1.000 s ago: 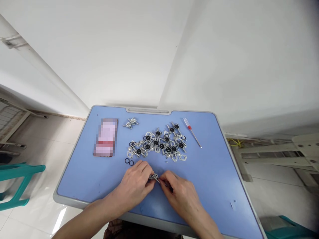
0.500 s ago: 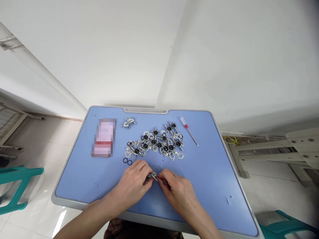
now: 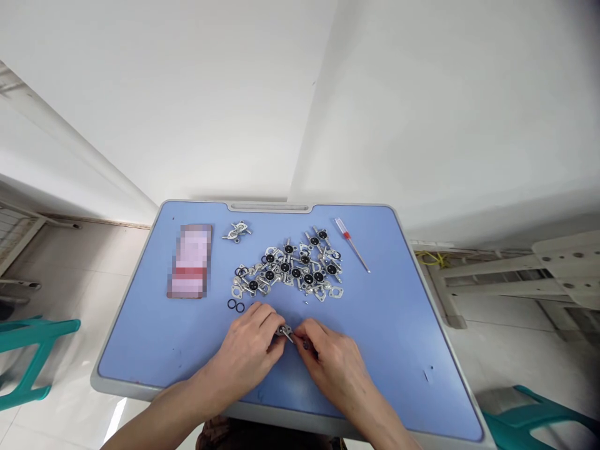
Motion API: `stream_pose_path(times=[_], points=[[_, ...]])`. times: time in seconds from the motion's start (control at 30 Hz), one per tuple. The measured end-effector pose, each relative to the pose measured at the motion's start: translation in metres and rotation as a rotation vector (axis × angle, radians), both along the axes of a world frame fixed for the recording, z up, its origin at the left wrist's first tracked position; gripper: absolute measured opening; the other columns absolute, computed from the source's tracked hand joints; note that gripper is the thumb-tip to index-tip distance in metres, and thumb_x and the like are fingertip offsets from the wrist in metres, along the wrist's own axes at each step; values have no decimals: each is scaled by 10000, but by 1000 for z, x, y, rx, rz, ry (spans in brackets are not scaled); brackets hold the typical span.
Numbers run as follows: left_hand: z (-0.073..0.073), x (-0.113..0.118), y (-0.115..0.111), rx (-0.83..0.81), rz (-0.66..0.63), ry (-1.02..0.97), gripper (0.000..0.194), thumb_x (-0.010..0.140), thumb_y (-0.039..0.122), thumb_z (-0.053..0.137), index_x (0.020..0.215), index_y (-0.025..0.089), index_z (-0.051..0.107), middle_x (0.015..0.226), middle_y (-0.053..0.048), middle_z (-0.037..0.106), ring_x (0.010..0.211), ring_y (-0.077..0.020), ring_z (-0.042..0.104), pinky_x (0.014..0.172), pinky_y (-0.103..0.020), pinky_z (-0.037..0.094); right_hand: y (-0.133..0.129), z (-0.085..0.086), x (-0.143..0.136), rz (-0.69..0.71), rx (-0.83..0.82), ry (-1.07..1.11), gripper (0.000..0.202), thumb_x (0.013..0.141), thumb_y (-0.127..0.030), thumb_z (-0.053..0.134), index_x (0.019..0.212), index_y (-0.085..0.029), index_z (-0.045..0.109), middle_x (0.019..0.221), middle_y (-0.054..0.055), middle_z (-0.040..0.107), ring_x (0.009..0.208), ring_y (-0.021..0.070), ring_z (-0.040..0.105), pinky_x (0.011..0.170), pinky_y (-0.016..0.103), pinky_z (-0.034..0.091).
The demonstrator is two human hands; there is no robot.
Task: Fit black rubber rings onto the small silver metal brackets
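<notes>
My left hand (image 3: pixel 255 334) is closed, pinching a small metal valve (image 3: pixel 284 330) with a flange and a thin stem or lever pointing down to the right. Close beside it, my right hand (image 3: pixel 330 353) is closed too, its thumb and finger at the end of that stem. Something small and dark (image 3: pixel 306 344) shows in the curl of the right fingers; what it is, I cannot make out. Just beyond the hands lies a spread of metal valve bodies with black discs (image 3: pixel 296 273), among flat metal plates (image 3: pixel 335 292). Black rubber rings (image 3: pixel 232 304) lie left of the left hand.
A screwdriver (image 3: pixel 352 245) with a clear and red handle lies at the back right of the blue table (image 3: pixel 384 350). Several joined metal parts (image 3: pixel 238 232) sit at the back left, beside a blurred pink pack (image 3: pixel 191 262). Green stools (image 3: pixel 37 356) stand alongside.
The view has shifted slightly, so the table sits a little further left. Both hands keep the same hold, with hardly any visible movement at the valve.
</notes>
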State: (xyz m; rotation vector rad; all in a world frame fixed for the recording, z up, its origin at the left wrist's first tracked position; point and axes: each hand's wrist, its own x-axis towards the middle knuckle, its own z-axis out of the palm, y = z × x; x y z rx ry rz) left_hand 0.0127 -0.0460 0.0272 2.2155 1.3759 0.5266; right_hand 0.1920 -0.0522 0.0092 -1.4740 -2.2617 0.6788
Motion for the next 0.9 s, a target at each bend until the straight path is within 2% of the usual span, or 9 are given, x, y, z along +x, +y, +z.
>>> stream_pose_path(times=[0.2,0.37,0.53,0.9], points=[[1,1,0,20,4,11,135,793,66,537,837,191,516,812,-12,564,771,-177,525,685,-313,442,2,3,0,-19,-57,25,134,856,-146,450,780,-206,542,663,-11,632,517,127,556,492,237,341],[-1,0,1,41,-7,15,130,800,74,545,833,193,505,822,-9,568,776,-177,530,687,-313,442,5,8,0,-28,-95,95,208,867,-172,464,1019,-216,599,794,18,681,614,143,616,544,240,421],[-2,-1,1,84,-4,38,131,799,74,542,831,191,495,822,-11,564,785,-181,533,691,-313,447,7,8,-1,11,-88,125,217,861,-132,447,950,-221,624,830,15,687,667,141,627,577,233,435],[-2,2,-1,120,-24,106,139,804,77,514,762,194,451,778,-10,546,747,-181,521,659,-314,445,10,10,-1,43,-125,148,203,831,-110,446,898,-198,616,735,6,641,592,115,549,540,210,379]])
